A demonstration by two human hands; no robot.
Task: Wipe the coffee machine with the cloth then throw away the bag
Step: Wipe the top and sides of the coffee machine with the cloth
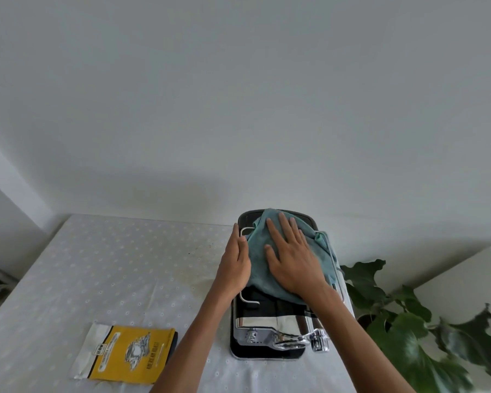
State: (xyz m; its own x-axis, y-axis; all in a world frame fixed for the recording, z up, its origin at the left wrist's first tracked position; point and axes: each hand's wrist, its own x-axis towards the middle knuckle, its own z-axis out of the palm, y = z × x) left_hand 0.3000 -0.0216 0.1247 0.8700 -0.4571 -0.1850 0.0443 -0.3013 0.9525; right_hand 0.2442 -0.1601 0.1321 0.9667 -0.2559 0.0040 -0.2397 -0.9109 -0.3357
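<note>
Head view looks down on a black and chrome coffee machine (270, 330) standing at the right end of a surface covered with a white dotted tablecloth (97, 265), close to the pale wall behind it. Its top deck is dark and glossy with a thin chrome rail around it, and the front carries a mirror-bright chrome band, a row of small controls and a chrome lever and knob at the right corner. A teal-green soft cloth (258, 268) lies spread and rumpled over the rear part of that deck, hanging a little over the right rail.

On the tablecloth, well to the left of the machine and near the front edge, lies a flat yellow and white bag with a black edge (125, 351). It bears a dark drawing and lines of dark print (too blurred to read for certain).

The right hand (291, 256) lies palm down on the cloth, fingers stretched and slightly spread, pointing away from the person; its grip is open and flat, pressing rather than clasping. The left hand (237, 263) rests against the machine's upper left edge, fingers straight and together along the rail, also open, holding nothing. Both forearms are bare. A dark green leafy plant (408, 330) stands to the right of the machine, beyond the edge of the surface.
</note>
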